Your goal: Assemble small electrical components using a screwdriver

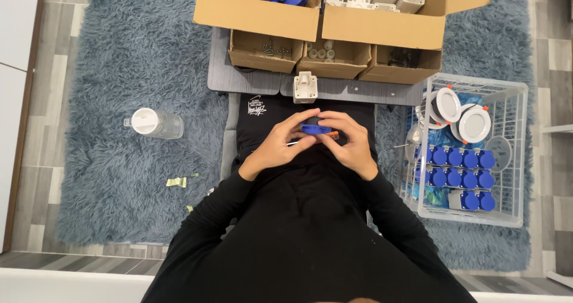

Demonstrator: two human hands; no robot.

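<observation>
Both the left hand [276, 145] and right hand [352, 145] grasp a blue plug cover [315, 128], fingers steadying it over the lap for close fitting work

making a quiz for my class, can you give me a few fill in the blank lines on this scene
1. Both hands hold a small part coloured ____.
2. The clear bottle with a white cap lies on the grey ____.
3. The white wire basket stands on the person's ____ side.
4. The white housing stands in front of three small ____ boxes.

Missing words: blue; rug; right; cardboard
</observation>
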